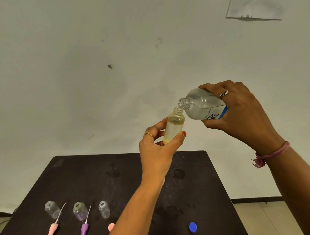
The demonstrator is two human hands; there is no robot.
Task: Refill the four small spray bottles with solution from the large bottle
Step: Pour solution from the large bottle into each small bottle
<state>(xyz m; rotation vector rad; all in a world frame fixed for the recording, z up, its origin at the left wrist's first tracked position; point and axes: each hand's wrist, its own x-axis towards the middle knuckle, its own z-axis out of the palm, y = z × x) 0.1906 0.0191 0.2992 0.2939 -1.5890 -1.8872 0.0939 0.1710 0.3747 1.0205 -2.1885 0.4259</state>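
**Pouring into the first small bottle, three waiting below**

We are holding one small spray bottle [174, 127] upright in our left hand [158, 149], fingers and thumb wrapped round its lower body so the open neck is staying clear for the pour. Our right hand [239, 112] is gripping the large bottle [203, 104] round its labelled body and tipping it nearly flat, its uncapped mouth touching the small neck at about two o'clock from it. We are keeping mouth against mouth, we judge, because the small opening is narrow and a gap would spill. Both are raised above the far edge of the worktop [135, 180], close to eye level where the fill line is easier to watch. A little yellowish liquid is showing at the bottom of the small bottle.

Toward seven o'clock, three more small bottles [80, 211] are standing open in a row, two with their spray heads [52, 230] lying just in front. The blue cap [192, 227] is resting at six o'clock, out of the way.
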